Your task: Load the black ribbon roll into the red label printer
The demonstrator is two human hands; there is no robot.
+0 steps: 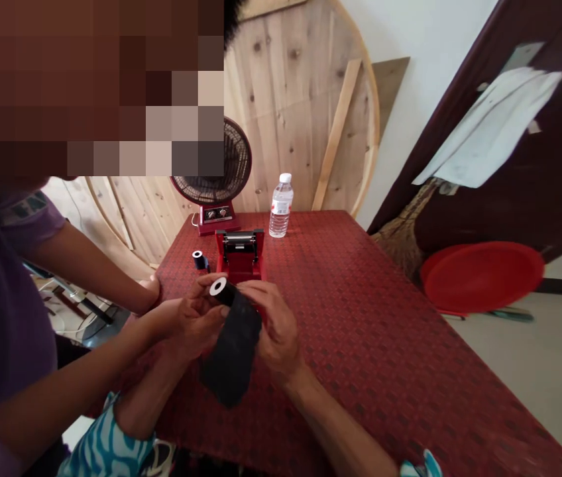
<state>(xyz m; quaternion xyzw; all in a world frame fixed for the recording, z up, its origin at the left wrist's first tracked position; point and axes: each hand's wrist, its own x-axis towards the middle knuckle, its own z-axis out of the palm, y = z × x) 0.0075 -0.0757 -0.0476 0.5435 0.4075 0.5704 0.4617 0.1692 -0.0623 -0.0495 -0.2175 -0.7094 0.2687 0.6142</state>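
Observation:
A black ribbon roll [222, 292] with a white core is held up over the table's near part. A wide length of black ribbon [230, 358] hangs unwound from it. My left hand [192, 339] is closed at the roll's left end, partly covered by a co-worker's hand [179, 317] that reaches in to the same end. Which fingers there belong to whom is partly hidden. My right hand [277, 328] curls round the right end of the roll and the ribbon's edge. Just beyond stands a red device [241, 255] with a black roller across its top.
A smaller dark roll [198, 259] stands left of the device. Behind are a red fan heater [217, 215] and a water bottle [281, 205] on the red patterned table [360, 318]. The co-worker leans in from the left. A red basin [484, 275] and broom [405, 232] are off to the right.

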